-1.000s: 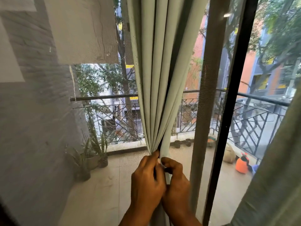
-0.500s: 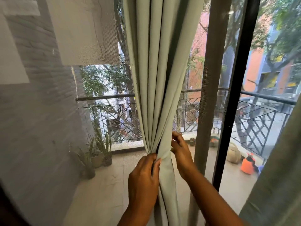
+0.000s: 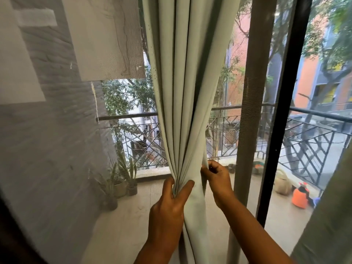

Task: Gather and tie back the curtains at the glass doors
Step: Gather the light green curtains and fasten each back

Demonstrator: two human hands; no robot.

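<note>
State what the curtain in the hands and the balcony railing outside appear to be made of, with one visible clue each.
Curtain: matte, pale grey-green woven cloth, probably a thick synthetic; it falls in smooth, soft pleats. Railing: dark painted metal, probably iron or steel; thin straight bars form a rigid geometric lattice.

Daylit balcony railing (image 3: 314, 119), potted plants (image 3: 122, 180)

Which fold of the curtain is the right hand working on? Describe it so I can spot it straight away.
Start at the pale green curtain hanging in the middle, left of the dark door frame. Its folds narrow into the left hand. The right hand pinches the outermost right edge, the one fold standing apart from that bunch.
</note>
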